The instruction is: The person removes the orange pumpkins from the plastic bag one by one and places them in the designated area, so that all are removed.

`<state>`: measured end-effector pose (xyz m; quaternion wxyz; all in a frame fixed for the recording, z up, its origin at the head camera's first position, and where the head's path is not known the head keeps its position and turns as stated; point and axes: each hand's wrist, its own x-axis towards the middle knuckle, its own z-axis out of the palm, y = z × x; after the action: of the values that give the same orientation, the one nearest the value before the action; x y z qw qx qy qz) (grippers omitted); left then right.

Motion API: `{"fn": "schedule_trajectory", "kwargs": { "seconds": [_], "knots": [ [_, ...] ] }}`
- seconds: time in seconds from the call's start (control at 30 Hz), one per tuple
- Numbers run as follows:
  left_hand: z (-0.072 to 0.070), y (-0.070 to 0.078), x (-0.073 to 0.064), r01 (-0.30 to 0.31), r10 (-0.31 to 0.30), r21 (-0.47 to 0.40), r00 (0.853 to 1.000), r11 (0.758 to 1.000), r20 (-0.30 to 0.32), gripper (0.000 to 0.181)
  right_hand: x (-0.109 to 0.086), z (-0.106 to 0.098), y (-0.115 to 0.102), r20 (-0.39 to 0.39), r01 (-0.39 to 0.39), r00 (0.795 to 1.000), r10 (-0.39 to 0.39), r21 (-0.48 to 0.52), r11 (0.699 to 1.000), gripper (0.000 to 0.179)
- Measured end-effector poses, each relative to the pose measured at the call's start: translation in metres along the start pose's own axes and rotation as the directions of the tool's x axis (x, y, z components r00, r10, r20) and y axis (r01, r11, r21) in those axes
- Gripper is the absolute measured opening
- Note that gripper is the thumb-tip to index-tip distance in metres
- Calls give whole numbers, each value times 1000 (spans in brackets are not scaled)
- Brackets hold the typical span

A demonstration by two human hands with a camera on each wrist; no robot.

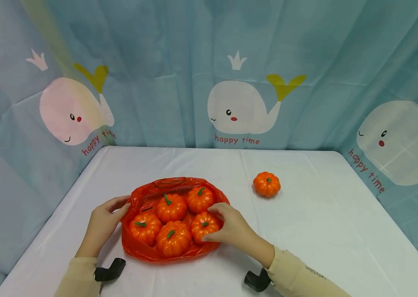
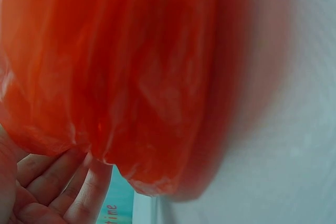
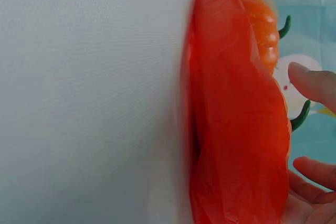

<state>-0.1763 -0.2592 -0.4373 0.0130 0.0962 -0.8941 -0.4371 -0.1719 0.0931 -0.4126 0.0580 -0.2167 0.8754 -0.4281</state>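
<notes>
A red plastic bag (image 1: 172,260) lies spread on the table with its mouth upward. Several small orange toy pumpkins with green stems sit inside, among them a front pumpkin (image 1: 173,239) and a right-hand pumpkin (image 1: 202,227). My left hand (image 1: 106,220) pinches the bag's left rim between thumb and fingers. At the right side, my right hand (image 1: 233,225) spans the right-hand pumpkin, thumb in front and fingers behind. In the right wrist view, its thumb (image 3: 317,85) stands apart from the fingers, not closed on the pumpkin, which the bag mostly hides.
Outside the bag, another orange pumpkin (image 1: 266,184) rests on the white table (image 1: 324,214), toward the back right. A pale blue curtain with whale prints (image 1: 236,107) hangs behind and at the sides. Black curved pieces (image 1: 110,270) stick out beside both wrists.
</notes>
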Motion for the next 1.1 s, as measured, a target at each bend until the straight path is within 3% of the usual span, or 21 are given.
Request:
{"fn": "schedule_trajectory", "kwargs": {
  "seconds": [0.33,0.6,1.1],
  "knots": [
    [0,1,1,-19,19,7,1000,1000,-11,58,2,5,2,-5,19,1000,-20,-50,999,67],
    [0,0,1,-12,12,10,1000,1000,0,58,3,7,1,56,-24,998,30,-92,995,72],
    [-1,0,0,-25,25,33,1000,999,-9,58,3,12,1,37,-34,999,38,-112,993,69]
  ]
}}
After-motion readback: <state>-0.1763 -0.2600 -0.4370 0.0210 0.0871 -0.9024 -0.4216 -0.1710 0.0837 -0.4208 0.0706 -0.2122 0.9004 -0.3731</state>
